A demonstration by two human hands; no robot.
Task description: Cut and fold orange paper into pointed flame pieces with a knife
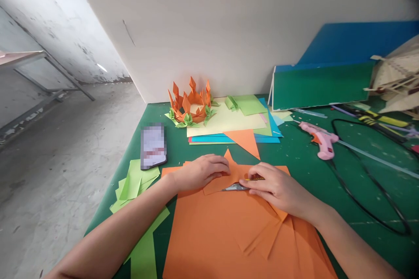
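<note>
My left hand [202, 171] lies with fingers curled down on a small folded orange paper piece [225, 175]. My right hand [275, 185] presses on the same piece from the right, fingers together, a thin yellow stick-like thing at its fingertips. A metal blade [234, 188] shows just below, between both hands. Under them lies a stack of orange paper sheets [225, 235] on the green table [327, 183].
An orange and green paper crown [191, 104] stands at the back on coloured sheets [229, 126]. A phone [153, 146] and green paper scraps [134, 183] lie left. A pink glue gun [321, 141], black cable [369, 200] and green-blue box [321, 85] are right. The table's left edge drops to the floor.
</note>
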